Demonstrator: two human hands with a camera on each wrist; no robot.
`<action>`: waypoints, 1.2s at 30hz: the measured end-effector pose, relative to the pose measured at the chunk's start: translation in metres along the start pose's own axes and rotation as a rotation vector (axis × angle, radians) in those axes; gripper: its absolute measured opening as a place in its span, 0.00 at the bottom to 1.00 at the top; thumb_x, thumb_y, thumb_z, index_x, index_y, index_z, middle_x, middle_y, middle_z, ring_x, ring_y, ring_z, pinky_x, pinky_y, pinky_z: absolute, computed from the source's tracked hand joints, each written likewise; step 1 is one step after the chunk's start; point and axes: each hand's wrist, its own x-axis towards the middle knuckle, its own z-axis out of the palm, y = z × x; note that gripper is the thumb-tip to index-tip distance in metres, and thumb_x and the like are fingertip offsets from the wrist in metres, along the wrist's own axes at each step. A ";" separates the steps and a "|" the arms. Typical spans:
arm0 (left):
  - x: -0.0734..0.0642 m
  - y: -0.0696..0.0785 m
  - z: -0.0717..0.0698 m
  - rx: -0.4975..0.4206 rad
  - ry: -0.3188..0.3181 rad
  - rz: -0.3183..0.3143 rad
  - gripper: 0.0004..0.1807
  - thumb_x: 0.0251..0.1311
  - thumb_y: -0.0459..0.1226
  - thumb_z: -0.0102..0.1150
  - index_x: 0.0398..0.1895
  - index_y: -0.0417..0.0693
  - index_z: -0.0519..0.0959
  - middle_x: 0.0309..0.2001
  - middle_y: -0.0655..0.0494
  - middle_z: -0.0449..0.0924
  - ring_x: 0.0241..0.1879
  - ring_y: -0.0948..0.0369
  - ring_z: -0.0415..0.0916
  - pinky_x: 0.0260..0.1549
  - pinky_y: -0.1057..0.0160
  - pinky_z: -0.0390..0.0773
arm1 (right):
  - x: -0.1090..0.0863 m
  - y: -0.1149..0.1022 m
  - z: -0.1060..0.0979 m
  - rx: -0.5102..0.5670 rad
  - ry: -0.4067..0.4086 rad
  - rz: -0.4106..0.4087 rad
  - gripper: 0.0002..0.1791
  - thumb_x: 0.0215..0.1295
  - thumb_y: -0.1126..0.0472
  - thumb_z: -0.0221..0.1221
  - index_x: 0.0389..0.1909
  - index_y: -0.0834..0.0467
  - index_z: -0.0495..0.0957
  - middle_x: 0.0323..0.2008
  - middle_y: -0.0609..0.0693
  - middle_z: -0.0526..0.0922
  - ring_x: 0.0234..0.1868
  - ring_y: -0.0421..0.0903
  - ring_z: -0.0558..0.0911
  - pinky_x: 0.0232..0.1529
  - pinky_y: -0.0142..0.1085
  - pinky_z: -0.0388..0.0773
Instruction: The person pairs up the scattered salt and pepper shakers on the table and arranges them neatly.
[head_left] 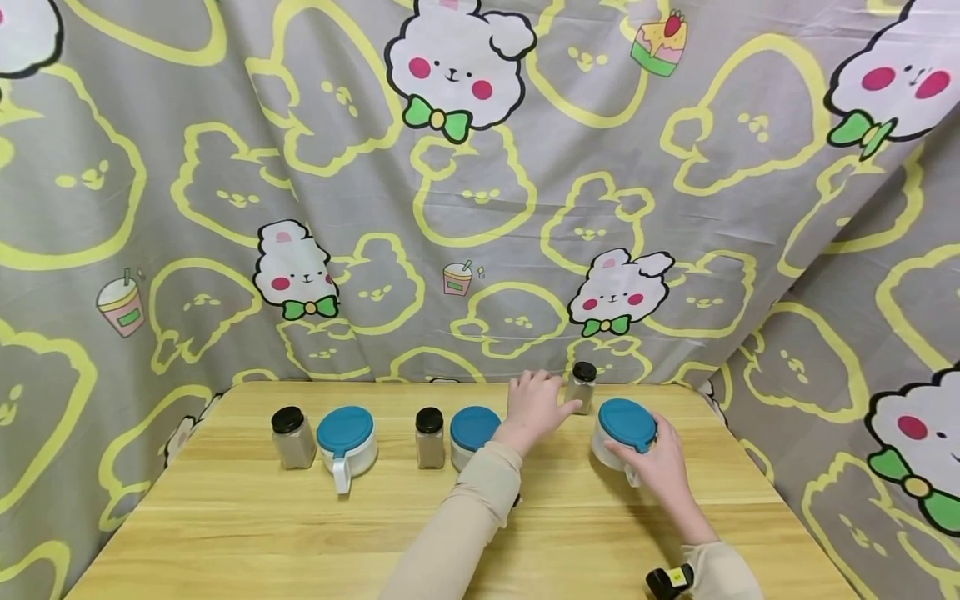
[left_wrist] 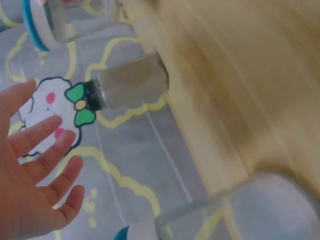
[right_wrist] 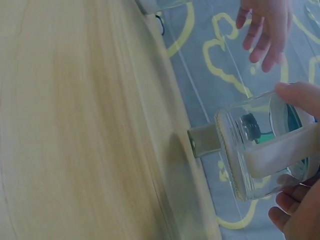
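My right hand [head_left: 660,462] grips a clear jar with a blue lid and a white handle [head_left: 626,425], thumb on one side and fingers on the other. In the right wrist view this jar [right_wrist: 237,160] is held close over the table, its base toward the wood. My left hand [head_left: 534,408] reaches over the back of the table with its fingers spread and holds nothing. Just beyond those fingertips stands a small black-capped spice bottle [head_left: 582,390] near the back edge. The left wrist view shows the bottle [left_wrist: 131,82] upright on the wood, apart from the fingers.
Another blue-lidded jar [head_left: 474,427] is partly hidden behind my left forearm. Further left stand a spice bottle [head_left: 430,437], a third blue-lidded jar [head_left: 347,442] and another bottle [head_left: 293,437]. A black device [head_left: 670,581] sits on my right wrist. A patterned curtain [head_left: 480,208] hangs behind the table.
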 end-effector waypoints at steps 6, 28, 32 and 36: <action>0.010 0.002 0.011 -0.045 0.022 -0.037 0.30 0.62 0.64 0.52 0.60 0.60 0.77 0.58 0.58 0.78 0.58 0.54 0.71 0.54 0.53 0.69 | -0.002 -0.001 -0.001 0.014 0.020 0.016 0.54 0.50 0.50 0.72 0.71 0.69 0.53 0.68 0.71 0.59 0.68 0.67 0.60 0.66 0.65 0.58; 0.037 0.008 0.048 -0.357 0.100 -0.159 0.37 0.57 0.61 0.61 0.65 0.53 0.72 0.58 0.50 0.75 0.58 0.51 0.71 0.56 0.51 0.73 | -0.002 0.003 0.005 0.001 0.068 0.022 0.53 0.50 0.51 0.72 0.70 0.69 0.54 0.68 0.71 0.59 0.68 0.68 0.58 0.66 0.64 0.57; 0.042 0.007 0.055 -0.388 0.118 -0.173 0.38 0.56 0.60 0.63 0.66 0.52 0.72 0.59 0.50 0.75 0.60 0.50 0.70 0.57 0.50 0.73 | 0.000 0.005 0.009 -0.015 0.063 0.011 0.54 0.49 0.51 0.72 0.70 0.69 0.54 0.67 0.71 0.59 0.68 0.68 0.59 0.66 0.64 0.58; 0.046 0.007 0.063 -0.428 0.121 -0.179 0.39 0.55 0.59 0.64 0.66 0.51 0.71 0.61 0.49 0.74 0.62 0.50 0.68 0.59 0.50 0.71 | 0.000 0.007 0.013 -0.026 0.052 0.015 0.54 0.49 0.50 0.72 0.70 0.69 0.54 0.67 0.71 0.60 0.68 0.68 0.60 0.66 0.65 0.58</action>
